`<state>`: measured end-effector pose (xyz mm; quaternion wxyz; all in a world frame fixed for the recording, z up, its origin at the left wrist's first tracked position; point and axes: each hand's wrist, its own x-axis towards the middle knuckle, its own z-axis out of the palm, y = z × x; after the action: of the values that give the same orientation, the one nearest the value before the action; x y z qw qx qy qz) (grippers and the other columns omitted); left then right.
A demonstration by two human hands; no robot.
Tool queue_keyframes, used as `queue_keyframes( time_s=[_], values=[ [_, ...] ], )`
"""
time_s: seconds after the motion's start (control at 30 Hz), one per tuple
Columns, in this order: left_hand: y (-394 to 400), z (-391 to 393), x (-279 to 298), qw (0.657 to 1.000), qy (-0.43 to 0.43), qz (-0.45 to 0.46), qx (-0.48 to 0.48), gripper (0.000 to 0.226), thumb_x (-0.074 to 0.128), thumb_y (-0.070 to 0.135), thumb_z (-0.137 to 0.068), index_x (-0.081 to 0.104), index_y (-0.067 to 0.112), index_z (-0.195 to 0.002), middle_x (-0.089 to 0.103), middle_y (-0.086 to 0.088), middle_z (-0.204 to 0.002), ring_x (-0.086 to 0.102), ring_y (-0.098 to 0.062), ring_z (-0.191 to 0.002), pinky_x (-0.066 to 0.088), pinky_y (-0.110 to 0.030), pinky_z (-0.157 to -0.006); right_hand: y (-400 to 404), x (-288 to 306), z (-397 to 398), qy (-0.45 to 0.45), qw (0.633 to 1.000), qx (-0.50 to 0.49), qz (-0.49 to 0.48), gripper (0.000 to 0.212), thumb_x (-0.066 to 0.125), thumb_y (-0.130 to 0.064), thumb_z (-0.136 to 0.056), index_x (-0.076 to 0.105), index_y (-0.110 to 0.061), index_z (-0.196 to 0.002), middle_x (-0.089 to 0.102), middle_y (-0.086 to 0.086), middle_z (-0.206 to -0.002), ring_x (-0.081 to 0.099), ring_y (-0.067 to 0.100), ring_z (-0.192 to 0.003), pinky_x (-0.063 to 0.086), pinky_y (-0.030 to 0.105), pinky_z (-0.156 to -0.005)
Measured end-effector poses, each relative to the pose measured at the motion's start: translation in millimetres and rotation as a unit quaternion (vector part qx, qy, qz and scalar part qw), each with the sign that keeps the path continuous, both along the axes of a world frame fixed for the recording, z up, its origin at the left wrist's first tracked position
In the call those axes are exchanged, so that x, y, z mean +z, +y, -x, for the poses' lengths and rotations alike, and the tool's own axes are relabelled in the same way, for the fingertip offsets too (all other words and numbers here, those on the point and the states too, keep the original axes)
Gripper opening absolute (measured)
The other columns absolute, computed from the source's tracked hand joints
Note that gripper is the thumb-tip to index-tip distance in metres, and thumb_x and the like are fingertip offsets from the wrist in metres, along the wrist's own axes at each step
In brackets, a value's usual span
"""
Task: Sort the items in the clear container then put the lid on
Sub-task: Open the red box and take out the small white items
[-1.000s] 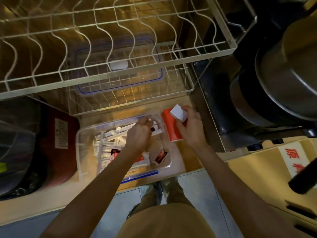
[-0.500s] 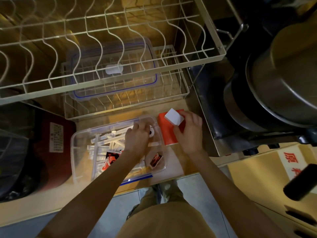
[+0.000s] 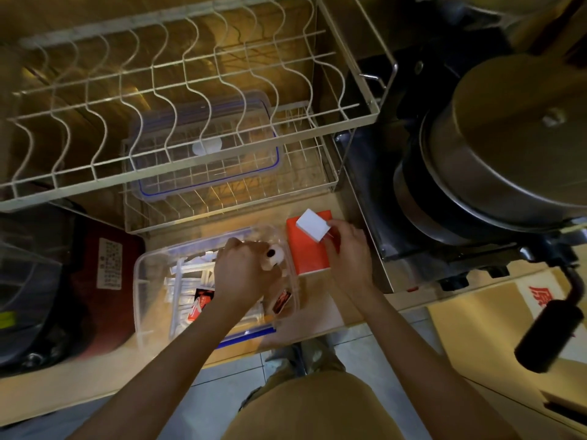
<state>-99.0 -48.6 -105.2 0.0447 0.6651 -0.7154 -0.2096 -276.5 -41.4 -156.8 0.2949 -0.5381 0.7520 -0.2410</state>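
Note:
A clear container stands on the wooden counter, holding several white wrapped sticks and red sachets. My left hand is inside it at the right end, closed around a small white roll with a dark centre. My right hand pinches a small white box just above an orange-red box that lies right of the container. The container's clear lid with a blue seal rests on the lower shelf of the wire rack behind.
A white wire dish rack overhangs the counter in two tiers. A red appliance with a label stands at the left. A large metal pot on a dark stove fills the right, its black handle sticking out toward me.
My left hand has closed on the small white roll and lifted it slightly at the container's right end. The right hand still holds the white box over the orange-red box. My head moved nearer.

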Motion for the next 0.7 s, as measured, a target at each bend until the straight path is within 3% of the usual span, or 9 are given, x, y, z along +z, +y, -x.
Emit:
queue_keyframes(
  time_s=[0.07,0.17,0.23,0.3,0.4,0.53,0.7],
  values=[
    [2.8,6.5,14.2,0.997,0.059,0.051,-0.01,0.033,0.075,0.023,-0.065,0.071,0.012,-0.095,0.072,-0.014,-0.086,0.057,-0.033,-0.092,0.041,-0.031,-0.067,0.2,-2.5,2.0,-0.006,1.0,-0.001,0.004,0.034,0.048,-0.009,-0.094,0.05,-0.017,-0.127,0.058,0.007,-0.128,0.047,0.022,-0.12,0.044,0.037,-0.098],
    [2.8,23.6,20.2,0.987,0.082,0.089,-0.109,0.041,0.079,0.019,-0.061,0.07,0.011,-0.1,0.075,-0.009,-0.092,0.058,-0.032,-0.089,0.038,-0.03,-0.068,-0.7,-6.3,2.2,-0.017,1.0,-0.005,0.008,0.037,0.048,-0.004,-0.092,0.051,-0.016,-0.127,0.059,0.008,-0.125,0.048,0.022,-0.118,0.043,0.034,-0.096],
    [1.4,38.6,11.6,0.984,0.072,0.081,-0.143,0.044,0.079,0.02,-0.061,0.069,0.013,-0.103,0.074,-0.009,-0.097,0.059,-0.031,-0.092,0.042,-0.031,-0.071,-0.6,-8.7,4.2,-0.022,1.0,-0.01,0.01,0.036,0.049,-0.005,-0.092,0.053,-0.017,-0.125,0.06,0.007,-0.124,0.051,0.021,-0.115,0.043,0.03,-0.095],
    [0.0,52.1,-2.1,0.986,0.061,0.048,-0.147,0.044,0.074,0.025,-0.069,0.065,0.016,-0.11,0.069,-0.01,-0.11,0.059,-0.03,-0.104,0.046,-0.036,-0.085,-2.7,-11.2,6.9,-0.039,0.999,-0.013,0.012,0.032,0.05,-0.011,-0.091,0.054,-0.018,-0.122,0.06,0.006,-0.122,0.054,0.02,-0.112,0.045,0.029,-0.094],
    [-3.2,61.3,-24.3,0.984,-0.017,-0.003,-0.176,0.045,0.061,0.032,-0.08,0.054,0.021,-0.123,0.058,-0.004,-0.129,0.047,-0.023,-0.121,0.04,-0.038,-0.101,-7.8,-14.7,8.9,-0.065,0.997,-0.025,0.015,0.025,0.052,-0.014,-0.09,0.056,-0.02,-0.114,0.063,0.004,-0.114,0.059,0.019,-0.104,0.046,0.023,-0.086],
    [-6.5,60.3,-36.5,0.975,-0.095,0.006,-0.2,0.048,0.059,0.028,-0.082,0.049,0.021,-0.128,0.05,-0.003,-0.138,0.036,-0.024,-0.131,0.032,-0.04,-0.105,-10.7,-17.0,10.1,-0.071,0.997,-0.019,0.003,0.028,0.055,-0.018,-0.089,0.054,-0.021,-0.117,0.063,0.004,-0.116,0.06,0.019,-0.104,0.041,0.019,-0.084],
    [-1.6,56.6,-39.4,0.978,-0.083,0.013,-0.19,0.051,0.059,0.03,-0.084,0.044,0.021,-0.132,0.043,-0.004,-0.142,0.038,-0.027,-0.129,0.036,-0.04,-0.104,-8.8,-13.2,7.8,-0.06,0.998,-0.019,0.007,0.031,0.054,-0.024,-0.091,0.051,-0.023,-0.122,0.061,0.001,-0.119,0.058,0.014,-0.106,0.038,0.007,-0.076]
  ],
)
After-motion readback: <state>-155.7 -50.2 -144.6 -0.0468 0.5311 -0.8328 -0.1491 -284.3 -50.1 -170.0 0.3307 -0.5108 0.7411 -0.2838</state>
